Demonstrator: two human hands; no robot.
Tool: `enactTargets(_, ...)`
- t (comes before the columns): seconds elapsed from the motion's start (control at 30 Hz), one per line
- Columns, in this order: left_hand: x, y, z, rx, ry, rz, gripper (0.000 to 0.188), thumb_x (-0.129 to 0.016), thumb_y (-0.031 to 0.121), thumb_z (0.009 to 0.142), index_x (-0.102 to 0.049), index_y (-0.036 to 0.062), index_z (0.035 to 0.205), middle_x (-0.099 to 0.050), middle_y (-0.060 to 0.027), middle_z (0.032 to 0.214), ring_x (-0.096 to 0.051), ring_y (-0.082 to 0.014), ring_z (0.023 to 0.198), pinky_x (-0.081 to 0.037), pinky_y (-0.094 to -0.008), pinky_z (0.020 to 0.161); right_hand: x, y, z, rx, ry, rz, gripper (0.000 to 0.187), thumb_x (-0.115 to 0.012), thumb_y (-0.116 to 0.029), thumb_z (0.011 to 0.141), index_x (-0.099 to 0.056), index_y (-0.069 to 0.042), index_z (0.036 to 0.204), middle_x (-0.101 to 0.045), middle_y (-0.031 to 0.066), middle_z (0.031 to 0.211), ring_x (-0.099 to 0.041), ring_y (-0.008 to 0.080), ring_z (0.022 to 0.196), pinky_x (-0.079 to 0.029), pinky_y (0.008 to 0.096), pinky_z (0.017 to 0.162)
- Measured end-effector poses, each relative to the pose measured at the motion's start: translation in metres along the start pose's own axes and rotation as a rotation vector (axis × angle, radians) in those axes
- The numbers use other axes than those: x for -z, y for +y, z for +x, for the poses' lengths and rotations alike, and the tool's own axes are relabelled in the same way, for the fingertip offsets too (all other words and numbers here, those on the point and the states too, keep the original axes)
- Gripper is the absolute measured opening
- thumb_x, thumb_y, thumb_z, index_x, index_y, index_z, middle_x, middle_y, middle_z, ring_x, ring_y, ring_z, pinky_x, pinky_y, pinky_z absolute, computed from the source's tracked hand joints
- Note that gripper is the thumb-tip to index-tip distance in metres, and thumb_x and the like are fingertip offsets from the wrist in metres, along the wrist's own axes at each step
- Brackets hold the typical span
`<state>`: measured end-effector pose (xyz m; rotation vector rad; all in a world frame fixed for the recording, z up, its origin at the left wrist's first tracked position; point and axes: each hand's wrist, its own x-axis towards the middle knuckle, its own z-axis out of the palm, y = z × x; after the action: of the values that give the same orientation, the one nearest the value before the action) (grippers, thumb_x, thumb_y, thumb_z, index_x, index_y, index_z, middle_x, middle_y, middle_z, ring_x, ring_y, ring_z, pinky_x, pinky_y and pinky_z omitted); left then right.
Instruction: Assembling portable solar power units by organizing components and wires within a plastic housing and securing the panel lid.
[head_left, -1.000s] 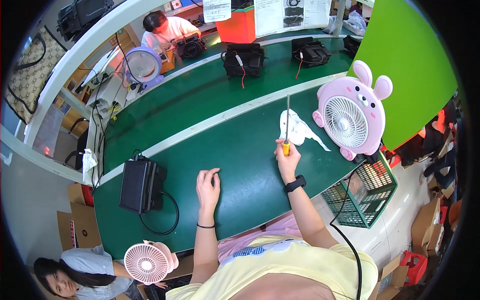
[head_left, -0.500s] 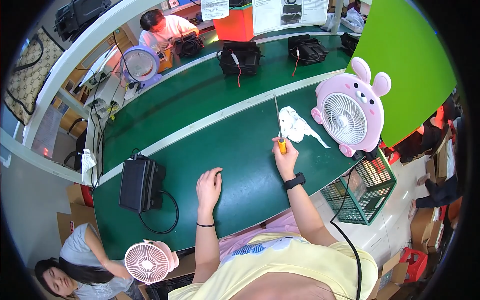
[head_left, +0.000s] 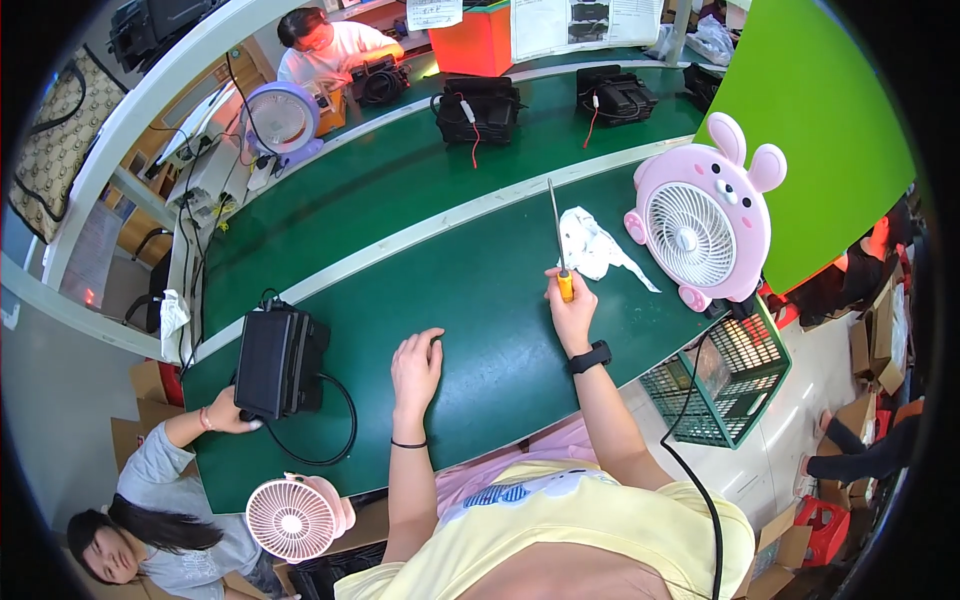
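My right hand (head_left: 572,315) is closed around the yellow handle of a screwdriver (head_left: 565,285), its long thin blade pointing away from me. A crumpled white tissue (head_left: 592,246) lies just beyond that hand. My left hand (head_left: 415,370) rests on the green table (head_left: 480,300) with its fingers apart and nothing visible in them. To its left stands a black box-shaped device (head_left: 275,362) with a black cable (head_left: 352,415) looping toward me. A co-worker's hand (head_left: 232,412) touches the lower left corner of this device.
On the right stands a pink rabbit-shaped fan (head_left: 690,235), above a green plastic crate (head_left: 735,400). A small pink fan (head_left: 292,518) sits at the near left edge. Across a pale rail, black devices (head_left: 478,112) lie on the far strip, where another person (head_left: 335,50) works.
The co-worker at the left has reached in and put a hand on the black device. My hands and the screwdriver have hardly moved.
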<state>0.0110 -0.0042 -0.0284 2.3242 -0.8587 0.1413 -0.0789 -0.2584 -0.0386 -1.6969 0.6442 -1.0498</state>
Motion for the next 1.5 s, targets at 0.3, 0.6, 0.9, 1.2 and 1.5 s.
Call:
enactTargets(0.3,0.0,0.0,0.0,0.0,-0.004,0.005,0.017,-0.063,0.012,0.092,-0.069,0.0123,0.107,-0.057,-0.0076,0.076,-0.057,-0.0267,0.075,-0.048,-0.0406,0.076,0.001,0.002,0.002,-0.082,-0.017,0.035,0.01,-0.062,-0.005,0.092,-0.07,-0.004,0.098,-0.063,0.0019,0.067,-0.062,0.0084,0.061,-0.048,0.0242,0.058)
enactTargets(0.6,-0.001,0.0,0.0,0.004,-0.003,0.011,0.017,-0.063,0.013,0.092,-0.069,0.013,0.108,-0.056,-0.0075,0.076,-0.057,-0.0266,0.076,-0.048,-0.0407,0.076,0.002,0.006,0.004,-0.206,-0.036,0.102,0.011,-0.061,-0.007,0.094,-0.07,-0.004,0.099,-0.062,0.0003,0.068,-0.062,0.0068,0.062,-0.047,0.0219,0.057)
enactTargets(0.9,-0.001,-0.001,-0.001,0.006,-0.001,0.0,0.016,-0.063,0.013,0.092,-0.069,0.0127,0.107,-0.056,-0.0078,0.076,-0.057,-0.0269,0.075,-0.048,-0.0411,0.076,0.004,0.019,0.009,-0.318,0.0,0.248,0.012,-0.062,-0.011,0.096,-0.07,-0.005,0.102,-0.062,-0.0001,0.069,-0.053,0.0042,0.055,-0.043,0.0209,0.05)
enactTargets(1.2,-0.001,-0.001,0.0,0.008,-0.014,0.014,0.017,-0.063,0.013,0.092,-0.068,0.013,0.108,-0.057,-0.0079,0.076,-0.057,-0.0273,0.076,-0.048,-0.0414,0.077,0.004,0.02,0.009,-0.313,-0.006,0.231,0.013,-0.062,-0.011,0.096,-0.07,-0.004,0.103,-0.062,-0.0004,0.069,-0.053,0.0044,0.055,-0.044,0.0208,0.05)
enactTargets(1.5,-0.003,-0.002,-0.001,0.004,0.003,-0.002,0.016,-0.064,0.013,0.092,-0.069,0.0131,0.107,-0.056,-0.0076,0.076,-0.057,-0.0268,0.076,-0.048,-0.041,0.076,0.003,0.017,0.009,-0.314,-0.017,0.227,0.012,-0.061,-0.01,0.096,-0.07,-0.004,0.103,-0.062,-0.0004,0.069,-0.054,0.0043,0.056,-0.044,0.0204,0.051)
